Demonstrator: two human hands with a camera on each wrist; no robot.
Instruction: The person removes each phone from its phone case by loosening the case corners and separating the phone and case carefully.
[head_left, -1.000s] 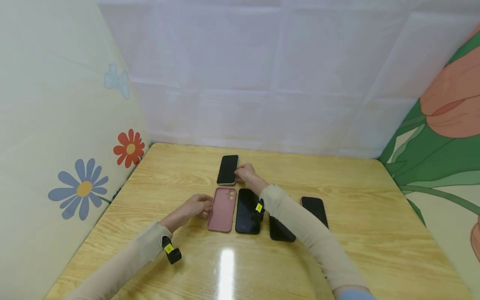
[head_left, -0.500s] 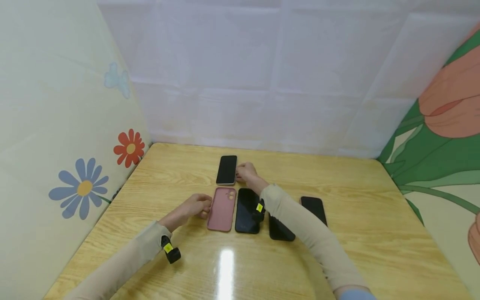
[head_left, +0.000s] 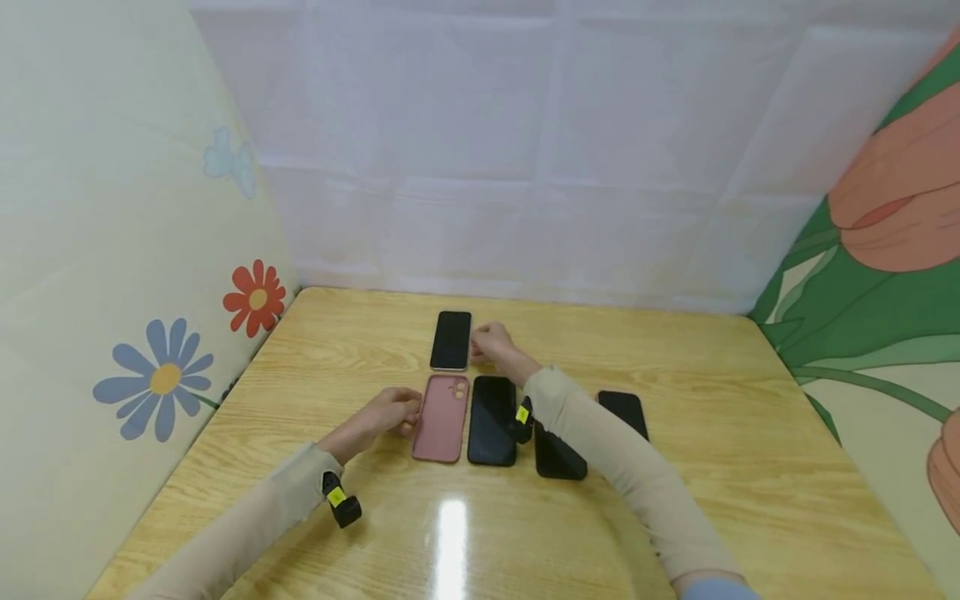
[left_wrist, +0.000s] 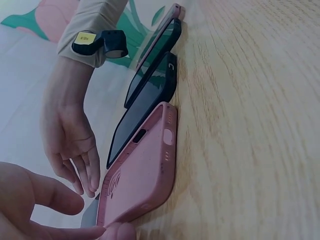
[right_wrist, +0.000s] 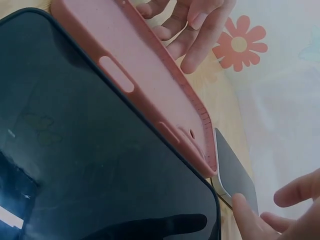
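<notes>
A pink phone case lies on the table with its hollow side up, its camera cutout at the far right corner. My left hand is at the case's left edge, with loosely bent fingers; in the left wrist view its fingertips meet the case rim and the thumb stands apart. Behind the case lies a phone with a dark screen and pale edge. Beside this phone's right edge is my right hand, holding nothing. In the right wrist view one fingertip is close to the phone; contact is unclear.
Right of the case lies a black phone. Further right are a second dark phone and one with a pinkish edge, both partly covered by the right sleeve. A white cloth wall borders the table's back.
The right hand has drawn slightly right from the back phone, which sits a touch straighter. The left hand remains at the case. The head view has shifted slightly.
</notes>
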